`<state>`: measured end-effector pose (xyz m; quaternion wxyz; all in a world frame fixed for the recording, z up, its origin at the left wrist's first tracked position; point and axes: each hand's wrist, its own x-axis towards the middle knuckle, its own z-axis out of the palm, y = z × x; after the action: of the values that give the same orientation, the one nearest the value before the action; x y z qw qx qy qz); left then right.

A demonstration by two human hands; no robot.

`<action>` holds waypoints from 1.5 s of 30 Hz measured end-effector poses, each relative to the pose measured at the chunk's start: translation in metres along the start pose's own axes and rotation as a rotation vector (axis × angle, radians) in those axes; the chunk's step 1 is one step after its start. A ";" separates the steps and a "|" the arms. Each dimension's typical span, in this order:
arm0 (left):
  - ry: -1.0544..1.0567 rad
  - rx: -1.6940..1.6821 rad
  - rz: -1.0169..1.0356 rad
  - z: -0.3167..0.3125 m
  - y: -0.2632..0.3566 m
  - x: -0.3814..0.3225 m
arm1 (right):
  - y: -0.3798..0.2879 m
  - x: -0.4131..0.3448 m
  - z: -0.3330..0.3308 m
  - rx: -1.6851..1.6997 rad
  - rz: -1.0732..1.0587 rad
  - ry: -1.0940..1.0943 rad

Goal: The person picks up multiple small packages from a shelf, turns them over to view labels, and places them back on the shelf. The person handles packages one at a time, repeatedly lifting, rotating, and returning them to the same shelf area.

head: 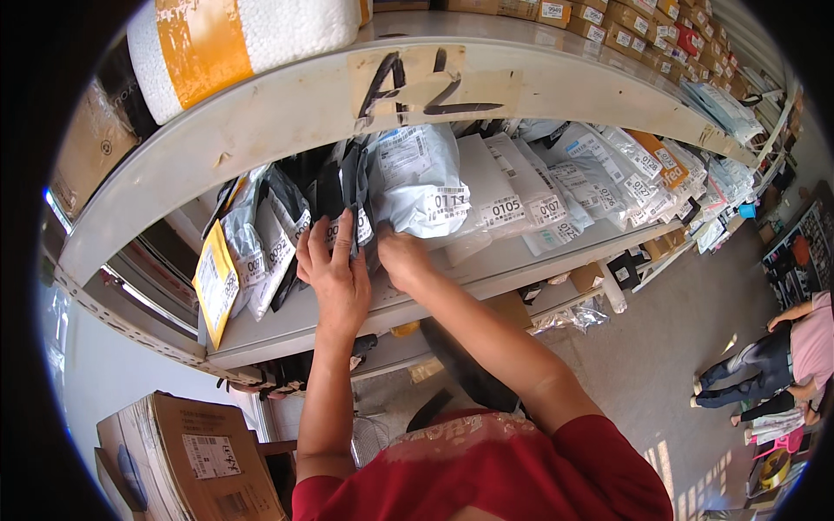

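My left hand (335, 280) lies against upright black plastic mailer bags (326, 189) on the shelf, fingers spread across their front edges. A thin dark bag edge stands beside its index finger; whether the hand pinches it is unclear. Just to the right, my right hand (401, 257) reaches in at the lower left of a bulging white mailer bag (417, 182). Its fingers are bent and mostly hidden between that bag and the black ones. More white parcels (495, 185) with numbered labels stand in a row to the right. A yellow padded envelope (216, 280) leans at the left end.
The metal shelf's upper beam (293, 98) crosses above my hands, with a taped foam box (202, 45) on top. A large cardboard carton (208, 456) stands at lower left. Lower shelves hold more parcels. Other people (775, 365) are at the far right on the concrete floor (651, 352).
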<state>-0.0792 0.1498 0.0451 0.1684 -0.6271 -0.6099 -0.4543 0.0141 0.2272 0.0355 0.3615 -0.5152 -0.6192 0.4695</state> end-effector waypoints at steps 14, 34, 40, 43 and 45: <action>-0.054 0.047 0.059 -0.009 0.005 -0.002 | 0.006 -0.090 -0.094 0.278 -0.135 -0.274; -0.122 0.102 0.311 -0.006 0.019 0.000 | -0.008 -0.031 -0.161 0.402 -0.188 0.218; -0.114 0.119 0.294 -0.005 0.021 0.001 | -0.005 -0.048 -0.182 0.555 -0.442 0.230; -0.123 0.116 0.289 -0.005 0.021 0.001 | 0.005 -0.069 -0.210 0.494 -0.379 0.220; -0.136 0.122 0.285 -0.005 0.021 0.000 | 0.015 -0.087 -0.226 0.536 -0.384 0.226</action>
<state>-0.0613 0.1422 0.0551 0.2271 -0.7253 -0.5511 -0.3445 0.2475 0.1899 0.0915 0.6320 -0.3246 -0.5157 0.4788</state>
